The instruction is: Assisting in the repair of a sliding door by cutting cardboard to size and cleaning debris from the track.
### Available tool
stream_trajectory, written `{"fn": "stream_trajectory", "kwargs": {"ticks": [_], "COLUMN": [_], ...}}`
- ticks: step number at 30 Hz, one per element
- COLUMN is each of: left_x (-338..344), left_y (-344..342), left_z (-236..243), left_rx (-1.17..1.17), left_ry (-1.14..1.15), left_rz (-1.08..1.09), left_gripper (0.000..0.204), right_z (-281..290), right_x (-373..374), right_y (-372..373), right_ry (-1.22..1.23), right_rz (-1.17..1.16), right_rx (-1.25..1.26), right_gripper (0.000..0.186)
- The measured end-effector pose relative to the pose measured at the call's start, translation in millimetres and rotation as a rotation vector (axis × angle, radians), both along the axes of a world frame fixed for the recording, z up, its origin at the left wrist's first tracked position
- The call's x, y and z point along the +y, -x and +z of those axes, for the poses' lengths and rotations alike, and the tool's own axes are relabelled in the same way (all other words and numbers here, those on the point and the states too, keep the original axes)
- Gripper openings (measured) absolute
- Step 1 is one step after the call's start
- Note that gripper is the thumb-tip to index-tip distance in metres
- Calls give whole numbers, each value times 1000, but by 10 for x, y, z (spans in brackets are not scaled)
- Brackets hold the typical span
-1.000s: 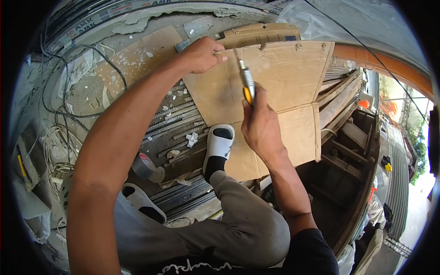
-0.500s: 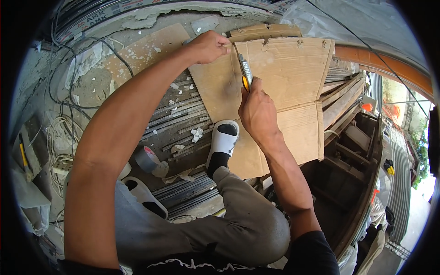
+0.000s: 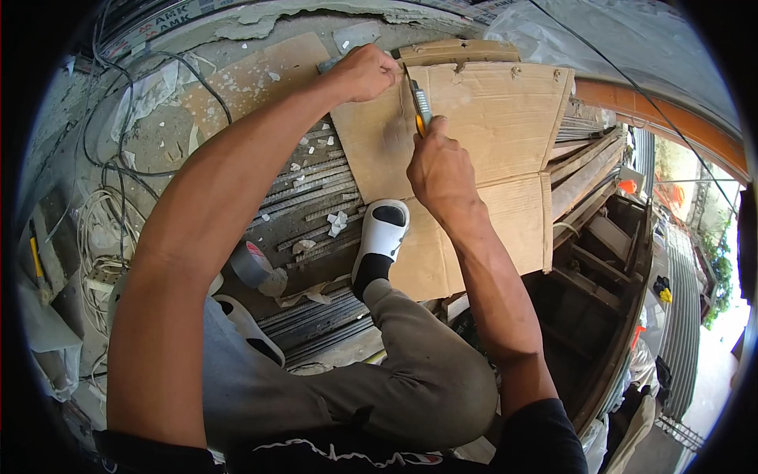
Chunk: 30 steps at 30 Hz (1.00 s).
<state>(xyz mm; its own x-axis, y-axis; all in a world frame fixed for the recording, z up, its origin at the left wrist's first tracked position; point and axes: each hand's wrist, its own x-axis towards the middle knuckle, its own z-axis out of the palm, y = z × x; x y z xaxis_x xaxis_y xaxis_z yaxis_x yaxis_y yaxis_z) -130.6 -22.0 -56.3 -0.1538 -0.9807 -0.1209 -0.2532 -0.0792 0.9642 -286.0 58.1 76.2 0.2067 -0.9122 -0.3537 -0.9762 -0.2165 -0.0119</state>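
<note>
A large creased sheet of brown cardboard [image 3: 489, 118] lies in front of me, with my shod foot [image 3: 385, 229] on its left edge. My right hand [image 3: 444, 166] is closed around a utility knife [image 3: 422, 107] with a yellow and grey handle. The blade points away from me, at a slit near the far edge of the sheet. My left hand [image 3: 368, 73] pinches the far edge of the cardboard just left of the blade. Its fingertips are partly hidden behind the hand.
Several steel bars [image 3: 316, 189] lie left of the cardboard, strewn with white scraps. A roll of grey tape [image 3: 251, 264] is near my other foot. Black cables [image 3: 122, 150] loop at the far left. On the right stand a wooden frame [image 3: 604, 272] and stacked planks [image 3: 584, 170].
The knife and my right hand have shifted slightly away from me, toward the far edge. My left hand keeps its pinch on the cardboard. The view has moved a little.
</note>
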Motion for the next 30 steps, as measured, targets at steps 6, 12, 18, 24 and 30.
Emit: {"fn": "stream_trajectory", "kwargs": {"ticks": [6,12,18,24,30], "left_x": [-22,0,-56,-20,-93], "left_y": [-7,-41,13,-29,49], "left_z": [8,62,9,-10,-30], "left_rx": [-6,-13,-16,8,-35], "left_ry": [-20,-58,-21,-74,-52], "left_rz": [11,-22,-4,9,19], "left_gripper": [28,28,28,27,27], "right_z": [-46,-4,-99,-32,-59], "right_x": [-37,-28,-188,-104,-111], "right_y": [-17,-25,-21,-85,-70], "right_ry": [-5,-16,12,-2,19], "right_rz": [28,22,52,21,-50], "right_rx": [25,18,5,60,82], "right_gripper": [22,24,24,26,28]}}
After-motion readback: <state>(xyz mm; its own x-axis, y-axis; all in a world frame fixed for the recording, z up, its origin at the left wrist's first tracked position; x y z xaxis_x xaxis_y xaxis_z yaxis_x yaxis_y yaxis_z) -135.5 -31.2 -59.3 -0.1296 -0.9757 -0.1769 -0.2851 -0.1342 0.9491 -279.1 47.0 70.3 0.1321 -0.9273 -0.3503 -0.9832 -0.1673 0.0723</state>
